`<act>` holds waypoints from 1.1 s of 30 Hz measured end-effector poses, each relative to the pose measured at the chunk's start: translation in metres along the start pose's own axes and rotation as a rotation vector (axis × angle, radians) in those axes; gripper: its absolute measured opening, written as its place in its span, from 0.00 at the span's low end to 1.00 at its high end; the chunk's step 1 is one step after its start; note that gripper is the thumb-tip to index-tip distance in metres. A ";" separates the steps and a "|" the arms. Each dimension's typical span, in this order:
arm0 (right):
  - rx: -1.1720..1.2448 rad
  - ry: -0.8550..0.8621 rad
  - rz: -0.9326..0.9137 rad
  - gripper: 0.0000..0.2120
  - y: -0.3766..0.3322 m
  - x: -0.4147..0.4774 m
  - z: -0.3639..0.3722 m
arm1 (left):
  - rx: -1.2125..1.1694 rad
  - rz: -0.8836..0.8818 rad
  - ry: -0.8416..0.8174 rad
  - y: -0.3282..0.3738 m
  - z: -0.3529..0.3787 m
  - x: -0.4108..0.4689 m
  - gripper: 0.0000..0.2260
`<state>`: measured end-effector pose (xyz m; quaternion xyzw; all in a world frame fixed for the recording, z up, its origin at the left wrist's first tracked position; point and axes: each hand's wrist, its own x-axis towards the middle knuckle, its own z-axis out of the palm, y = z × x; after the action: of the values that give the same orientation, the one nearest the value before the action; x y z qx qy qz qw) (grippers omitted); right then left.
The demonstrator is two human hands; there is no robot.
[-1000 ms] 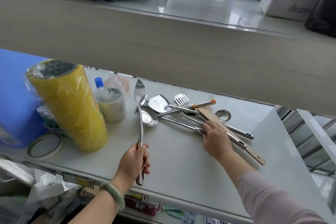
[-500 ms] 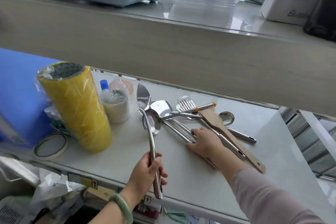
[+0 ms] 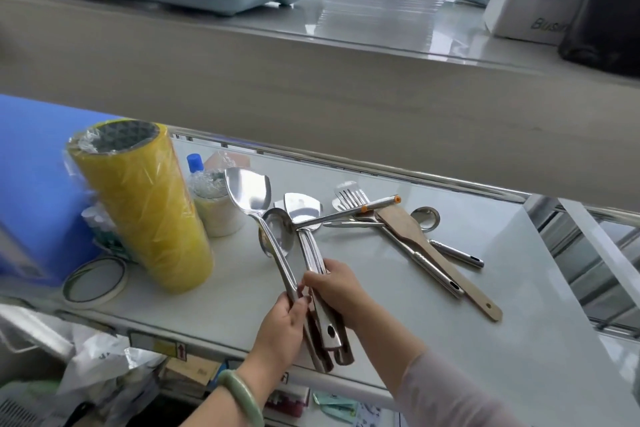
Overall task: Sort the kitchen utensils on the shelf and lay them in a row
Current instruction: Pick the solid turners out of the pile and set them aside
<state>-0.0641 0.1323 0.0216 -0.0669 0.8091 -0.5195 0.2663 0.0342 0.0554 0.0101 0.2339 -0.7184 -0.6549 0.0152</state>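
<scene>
On the white shelf (image 3: pixel 502 315) my left hand (image 3: pixel 282 329) grips the handle of a large steel spatula (image 3: pixel 247 192), whose blade points away from me. My right hand (image 3: pixel 337 289) is closed on the handles of a smaller steel spatula (image 3: pixel 301 206) and a steel ladle (image 3: pixel 277 232), pressed against the left hand's handle. Further right lie a slotted steel turner (image 3: pixel 349 198), an orange-tipped steel rod (image 3: pixel 346 215), a wooden spatula (image 3: pixel 426 246) and a steel spoon (image 3: pixel 426 217), crossing one another.
A tall yellow tape stack (image 3: pixel 145 204) stands at the left, with a smaller wrapped roll (image 3: pixel 216 211), a blue-capped bottle (image 3: pixel 195 163) and a flat tape ring (image 3: pixel 95 282) near it. A blue panel (image 3: pixel 34 184) is further left. The upper shelf (image 3: pixel 311 80) overhangs the back.
My left hand has brought the large spatula rightward. My right hand left the pile's middle and pulled the small spatula and ladle handles toward me, next to the left hand.
</scene>
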 end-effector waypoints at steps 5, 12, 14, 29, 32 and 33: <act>0.144 -0.008 0.034 0.05 -0.008 -0.007 0.007 | -0.148 -0.050 -0.011 0.006 -0.004 0.002 0.08; 0.323 -0.127 0.080 0.05 -0.032 -0.025 -0.010 | -0.301 -0.022 -0.113 0.027 -0.013 0.002 0.09; 0.396 -0.180 0.150 0.05 -0.046 -0.035 -0.020 | -0.299 -0.023 -0.122 0.031 -0.014 0.005 0.08; -0.038 -0.259 0.092 0.05 -0.029 -0.072 -0.079 | -0.266 -0.030 -0.101 0.019 -0.028 0.051 0.10; -0.067 -0.300 0.039 0.08 -0.018 -0.082 -0.090 | -0.219 -0.004 -0.046 0.018 -0.031 0.061 0.10; -0.062 -0.314 0.025 0.09 -0.014 -0.085 -0.094 | -0.186 0.013 -0.028 0.017 -0.032 0.063 0.10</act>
<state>-0.0416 0.2343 0.0942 -0.1454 0.7740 -0.4740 0.3938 -0.0169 0.0035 0.0125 0.2177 -0.6563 -0.7218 0.0311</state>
